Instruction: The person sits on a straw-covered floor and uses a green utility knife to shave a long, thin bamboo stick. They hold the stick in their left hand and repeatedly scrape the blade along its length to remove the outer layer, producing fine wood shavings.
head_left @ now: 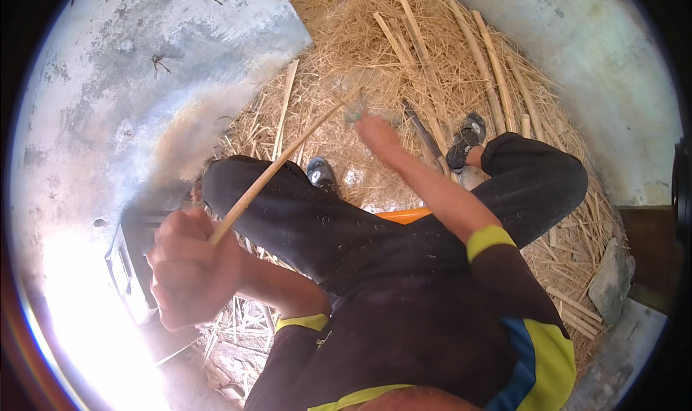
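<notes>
My left hand (191, 270) is closed round the near end of a long, pale wooden strip (277, 162), perhaps split bamboo. From there the strip slants up and away across my left thigh, its far end thin and blurred. Beside that far end my right hand (376, 133) is closed on a small tool with a green part (352, 115). Motion blur hides the tool's exact kind. To the right of it a dark, long blade-like bar (424, 133) lies on the shavings, its kind unclear.
Straw-like shavings (339, 43) cover the floor. Several wooden strips (490, 72) lie at the far right. An orange seat edge (404, 215) shows between my legs. Grey walls (187, 43) rise around, and a stone (611, 281) rests at right.
</notes>
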A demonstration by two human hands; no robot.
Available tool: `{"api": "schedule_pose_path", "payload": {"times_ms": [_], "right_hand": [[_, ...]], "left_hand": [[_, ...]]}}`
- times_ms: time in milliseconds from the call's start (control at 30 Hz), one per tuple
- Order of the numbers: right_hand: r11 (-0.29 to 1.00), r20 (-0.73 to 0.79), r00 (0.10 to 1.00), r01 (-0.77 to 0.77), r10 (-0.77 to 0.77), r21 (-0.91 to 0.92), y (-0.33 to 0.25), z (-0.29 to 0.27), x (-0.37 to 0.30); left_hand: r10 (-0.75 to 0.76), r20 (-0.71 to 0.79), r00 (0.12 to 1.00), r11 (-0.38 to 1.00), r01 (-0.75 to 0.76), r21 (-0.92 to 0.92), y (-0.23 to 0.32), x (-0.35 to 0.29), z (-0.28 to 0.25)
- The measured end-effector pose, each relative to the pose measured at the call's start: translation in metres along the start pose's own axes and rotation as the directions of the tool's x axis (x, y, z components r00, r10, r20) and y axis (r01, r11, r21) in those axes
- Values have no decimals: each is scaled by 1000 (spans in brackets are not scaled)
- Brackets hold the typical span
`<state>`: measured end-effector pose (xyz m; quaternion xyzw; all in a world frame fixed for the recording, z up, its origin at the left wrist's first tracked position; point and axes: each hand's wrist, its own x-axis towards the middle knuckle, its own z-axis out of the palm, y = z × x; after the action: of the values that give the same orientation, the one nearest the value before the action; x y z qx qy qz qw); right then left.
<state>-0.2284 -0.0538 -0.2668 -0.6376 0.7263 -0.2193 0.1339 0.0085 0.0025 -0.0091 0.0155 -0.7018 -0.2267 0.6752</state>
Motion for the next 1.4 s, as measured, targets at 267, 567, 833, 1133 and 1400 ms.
{"api": "schedule_pose_path", "payload": {"times_ms": [267,567,833,1133,1400], "right_hand": [[999,-183,983,29,-33,-24,22,37,26],[849,-144,951,309,-274,428,-60,-49,-21],[931,-65,986,167,-154,325,-137,-110,-81],[912,-62,969,245,-238,330,-125,-108,-74],[932,-63,984,181,-170,314,-111,-92,-69]], "left_hand": [[-70,-471,879,990,119,75,-8,9,14],[-171,-648,743,953,291,82,3,5,22],[-78,-797,598,924,343,168,8,9,51],[-78,-806,587,921,351,167,7,10,50],[-69,-796,601,903,377,206,5,17,51]]}}
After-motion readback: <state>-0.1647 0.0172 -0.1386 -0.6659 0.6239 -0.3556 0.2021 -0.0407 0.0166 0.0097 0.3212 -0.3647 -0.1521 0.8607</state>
